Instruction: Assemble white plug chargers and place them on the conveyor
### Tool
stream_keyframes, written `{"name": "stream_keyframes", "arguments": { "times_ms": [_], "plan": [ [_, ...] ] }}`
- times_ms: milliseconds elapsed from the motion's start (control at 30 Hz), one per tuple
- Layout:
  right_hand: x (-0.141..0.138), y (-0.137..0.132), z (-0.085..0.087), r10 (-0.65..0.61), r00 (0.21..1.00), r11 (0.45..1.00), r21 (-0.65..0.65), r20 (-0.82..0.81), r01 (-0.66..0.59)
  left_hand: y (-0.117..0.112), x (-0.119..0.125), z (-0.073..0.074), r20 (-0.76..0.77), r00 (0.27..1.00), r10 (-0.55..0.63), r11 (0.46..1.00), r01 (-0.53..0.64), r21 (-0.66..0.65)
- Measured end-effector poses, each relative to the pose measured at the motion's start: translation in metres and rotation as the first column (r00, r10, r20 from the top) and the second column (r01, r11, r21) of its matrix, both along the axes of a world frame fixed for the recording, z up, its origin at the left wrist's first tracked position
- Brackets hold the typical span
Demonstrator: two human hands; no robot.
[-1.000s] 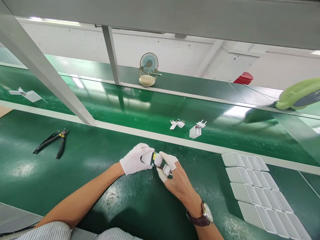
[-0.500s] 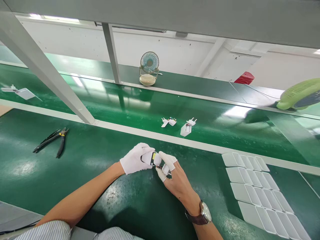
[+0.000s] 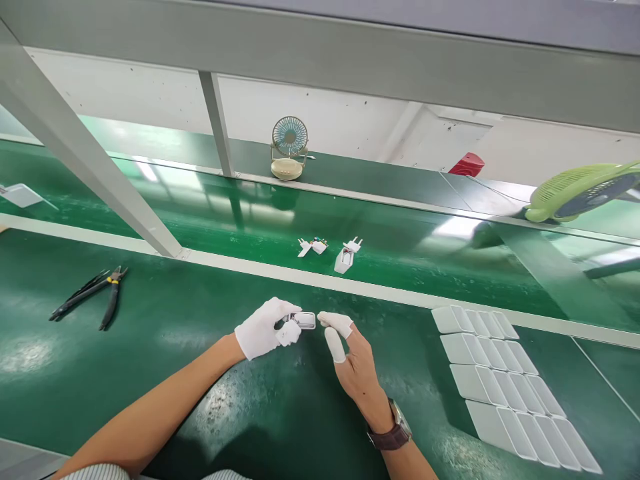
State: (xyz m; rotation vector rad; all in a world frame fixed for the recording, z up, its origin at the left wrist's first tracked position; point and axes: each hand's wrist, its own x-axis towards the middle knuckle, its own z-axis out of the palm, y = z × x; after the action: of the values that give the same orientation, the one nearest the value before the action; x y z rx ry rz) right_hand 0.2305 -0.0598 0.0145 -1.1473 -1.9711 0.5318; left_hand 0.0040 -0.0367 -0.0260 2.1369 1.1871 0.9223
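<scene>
My left hand (image 3: 265, 328), in a white glove, is closed around a small white charger part (image 3: 303, 321) held just above the green bench. My right hand (image 3: 350, 353) is bare with white finger cots on thumb and forefinger. Its fingers are apart, the forefinger tip just right of the part, and nothing is in it. A watch (image 3: 390, 433) sits on that wrist.
Rows of white charger shells (image 3: 505, 373) lie at the right. Black pliers (image 3: 90, 297) rest at the left. On the conveyor belt (image 3: 410, 267) beyond lie two small charger assemblies (image 3: 330, 251) and another at far left (image 3: 20, 195). A small fan (image 3: 289, 148) and a green fan (image 3: 580, 193) stand behind.
My right hand has let go of the part and drawn back slightly. The left hand has turned the part. The pieces on the belt have drifted left.
</scene>
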Motion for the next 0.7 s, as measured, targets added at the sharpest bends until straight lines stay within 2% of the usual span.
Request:
{"name": "stream_keyframes", "arguments": {
  "times_ms": [133, 233, 367, 500, 567, 633, 700],
  "plan": [
    [0.0, 0.005, -0.007, 0.044, 0.996, 0.999, 0.023, 0.076, -0.046, 0.0, -0.006, -0.005, 0.045, 0.998, 0.042, 0.989, -0.035, -0.143],
    [-0.002, 0.006, -0.013, 0.095, 0.987, 0.995, 0.017, 0.131, -0.099, 0.001, -0.007, -0.005, 0.051, 0.999, 0.018, 0.987, -0.01, -0.162],
    [-0.003, 0.006, -0.02, 0.108, 0.977, 0.99, 0.074, 0.184, -0.124, 0.002, -0.008, 0.001, 0.059, 0.998, -0.013, 0.987, 0.022, -0.158],
    [-0.003, 0.009, -0.028, 0.151, 0.961, 0.976, 0.119, 0.23, -0.182, 0.012, -0.018, 0.011, 0.033, 0.998, -0.055, 0.971, 0.062, -0.231],
    [-0.005, 0.011, -0.031, 0.162, 0.966, 0.971, 0.14, 0.203, -0.193, 0.027, -0.024, 0.018, -0.038, 0.999, 0.006, 0.977, -0.014, -0.215],
    [-0.007, 0.012, -0.032, 0.155, 0.973, 0.97, 0.162, 0.17, -0.183, 0.051, -0.029, 0.024, -0.125, 0.983, 0.131, 0.984, -0.145, -0.105],
    [-0.009, 0.012, -0.03, 0.145, 0.977, 0.968, 0.182, 0.159, -0.173, 0.08, -0.029, 0.031, -0.208, 0.941, 0.266, 0.963, -0.268, 0.021]
  ]
}}
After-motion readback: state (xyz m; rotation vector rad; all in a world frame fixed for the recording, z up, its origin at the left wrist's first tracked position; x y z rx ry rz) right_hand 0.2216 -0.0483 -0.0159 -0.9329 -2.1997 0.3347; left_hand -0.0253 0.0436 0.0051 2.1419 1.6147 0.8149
